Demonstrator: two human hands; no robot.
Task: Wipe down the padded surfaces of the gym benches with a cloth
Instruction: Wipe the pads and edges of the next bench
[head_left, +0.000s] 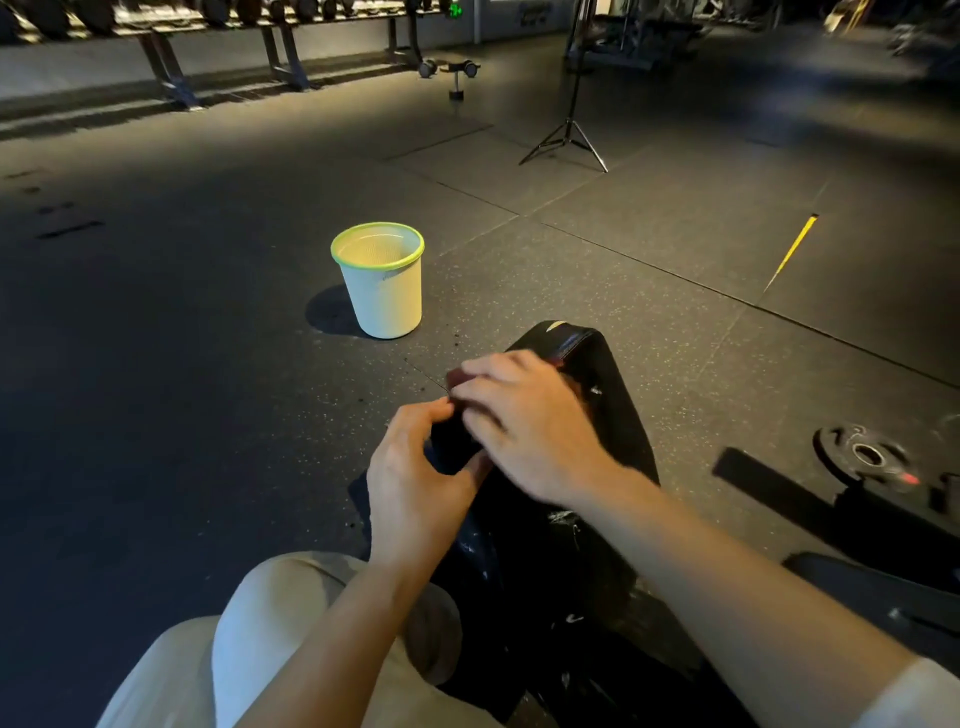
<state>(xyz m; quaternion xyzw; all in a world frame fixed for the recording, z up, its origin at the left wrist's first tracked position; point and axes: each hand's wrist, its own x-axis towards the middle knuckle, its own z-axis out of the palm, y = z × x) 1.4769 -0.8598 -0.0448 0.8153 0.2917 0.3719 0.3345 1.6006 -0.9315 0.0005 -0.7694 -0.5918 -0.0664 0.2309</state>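
You're pressing the dark red cloth (457, 378) onto the bench (613, 415) under your flat right hand (524, 421), while your left hand (415, 467) is pinching its edge, probably keeping it from bunching.

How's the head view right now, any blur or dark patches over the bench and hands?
Head view: right hand motion-blurred over the cloth; left hand sharper; black bench pad dim, detail lost; a light patch falls on the floor behind the white bin; far edges smeared.

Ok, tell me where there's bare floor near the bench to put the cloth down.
Bare floor lies left of the bench, below the bin; more lies right of the bench tip, toward the yellow line. The lower right is crowded by the weight plate and a dark bar.
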